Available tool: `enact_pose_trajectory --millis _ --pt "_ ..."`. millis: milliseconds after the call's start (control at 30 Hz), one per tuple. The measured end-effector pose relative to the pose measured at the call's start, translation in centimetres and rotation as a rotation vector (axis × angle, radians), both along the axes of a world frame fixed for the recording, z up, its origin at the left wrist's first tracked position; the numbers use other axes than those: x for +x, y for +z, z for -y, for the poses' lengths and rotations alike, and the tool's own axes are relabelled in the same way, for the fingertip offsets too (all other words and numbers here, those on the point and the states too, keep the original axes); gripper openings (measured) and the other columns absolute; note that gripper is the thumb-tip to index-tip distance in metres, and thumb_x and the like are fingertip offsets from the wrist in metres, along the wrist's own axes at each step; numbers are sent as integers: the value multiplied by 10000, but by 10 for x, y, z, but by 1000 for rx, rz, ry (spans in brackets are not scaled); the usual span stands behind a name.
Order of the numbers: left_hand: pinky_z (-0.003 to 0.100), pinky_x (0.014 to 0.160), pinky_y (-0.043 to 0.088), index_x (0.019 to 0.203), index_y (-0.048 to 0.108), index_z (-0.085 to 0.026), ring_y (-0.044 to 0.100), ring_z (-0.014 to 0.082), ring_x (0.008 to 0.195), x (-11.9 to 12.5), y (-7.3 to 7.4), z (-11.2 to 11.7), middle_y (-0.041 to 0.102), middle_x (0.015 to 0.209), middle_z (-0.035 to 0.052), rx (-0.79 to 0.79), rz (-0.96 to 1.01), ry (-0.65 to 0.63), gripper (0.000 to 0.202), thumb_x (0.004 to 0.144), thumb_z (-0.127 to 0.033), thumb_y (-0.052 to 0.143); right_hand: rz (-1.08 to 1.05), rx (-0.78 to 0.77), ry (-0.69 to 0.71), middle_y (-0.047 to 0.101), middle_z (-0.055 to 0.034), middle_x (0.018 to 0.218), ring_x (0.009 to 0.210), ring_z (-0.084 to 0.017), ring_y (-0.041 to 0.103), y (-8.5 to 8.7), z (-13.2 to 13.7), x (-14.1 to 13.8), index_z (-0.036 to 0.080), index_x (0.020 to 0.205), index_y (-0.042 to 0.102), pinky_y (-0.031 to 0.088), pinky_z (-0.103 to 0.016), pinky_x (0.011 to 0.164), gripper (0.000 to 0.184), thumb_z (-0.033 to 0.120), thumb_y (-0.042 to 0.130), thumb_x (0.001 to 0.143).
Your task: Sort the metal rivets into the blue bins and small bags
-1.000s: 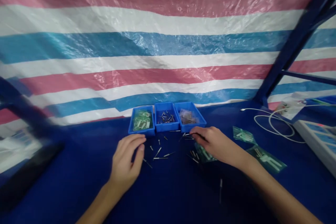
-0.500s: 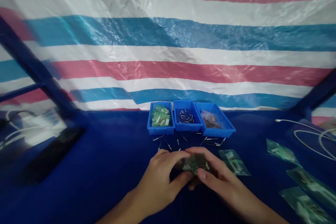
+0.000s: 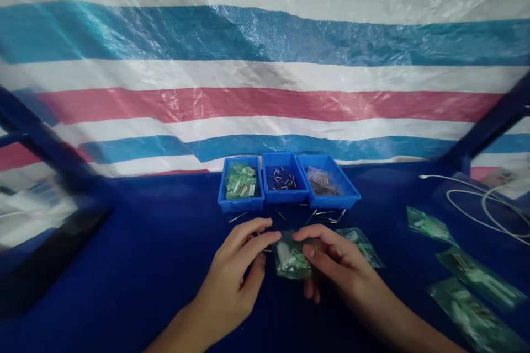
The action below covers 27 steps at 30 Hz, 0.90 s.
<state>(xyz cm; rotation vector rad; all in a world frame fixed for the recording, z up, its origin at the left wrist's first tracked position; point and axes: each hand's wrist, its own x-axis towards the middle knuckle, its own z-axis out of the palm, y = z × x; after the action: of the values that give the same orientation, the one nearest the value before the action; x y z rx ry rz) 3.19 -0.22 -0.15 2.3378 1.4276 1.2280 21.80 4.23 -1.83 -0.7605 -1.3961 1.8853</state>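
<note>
Pinching a small green see-through plastic bag of pins [image 3: 292, 259], centre-low in frame, long axis roughly bottom-to-top, left hand [image 3: 236, 281], right hand [image 3: 342, 270], fingers [image 3: 265, 240] narrowed on its sides

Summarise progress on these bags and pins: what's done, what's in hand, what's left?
Done: the left bin holds filled bags, the middle bin holds sorted pins, and the right bin has one clear packet. In hand: left hand and right hand pinch one green bag. Probably left: loose pins before the bins and several spare bags at right.
</note>
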Motion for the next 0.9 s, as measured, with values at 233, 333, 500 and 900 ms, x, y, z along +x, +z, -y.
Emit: enact_pose_trajectory --millis 233,333,500,900 --pt "237 546 469 843 587 -188 585 116 593 6 7 -2 634 666 -10 40 -35 -11 95 865 -186 495 -51 -31 140 640 -41 752 502 -97 587 12 0 2 169 1010 530 418 -199 447 467 583 508 793" --pt "225 477 417 642 521 -183 508 105 501 8 11 -2 528 531 -32 -7 -33 16 252 882 -226 461 104 81 163 608 -14 664 464 -69 513 15 -1 4 157 858 537 366 -179 433 417 567 522 791" --pt "237 523 459 696 530 -196 536 110 525 6 6 0 561 580 -26 -3 -10 70 239 895 -200 398 270 150 113 407 58 428 379 -45 346 17 -2 6 170 557 413 252 -174 392 462 538 476 830" --pt "269 705 505 956 601 -216 609 153 836 0 0 -2 633 956 41 137 -101 -85 121 878 -221 509 283 15 164 424 27 423 376 -70 403 19 -1 7 147 578 507 292 -193 403 602 695 365 781"
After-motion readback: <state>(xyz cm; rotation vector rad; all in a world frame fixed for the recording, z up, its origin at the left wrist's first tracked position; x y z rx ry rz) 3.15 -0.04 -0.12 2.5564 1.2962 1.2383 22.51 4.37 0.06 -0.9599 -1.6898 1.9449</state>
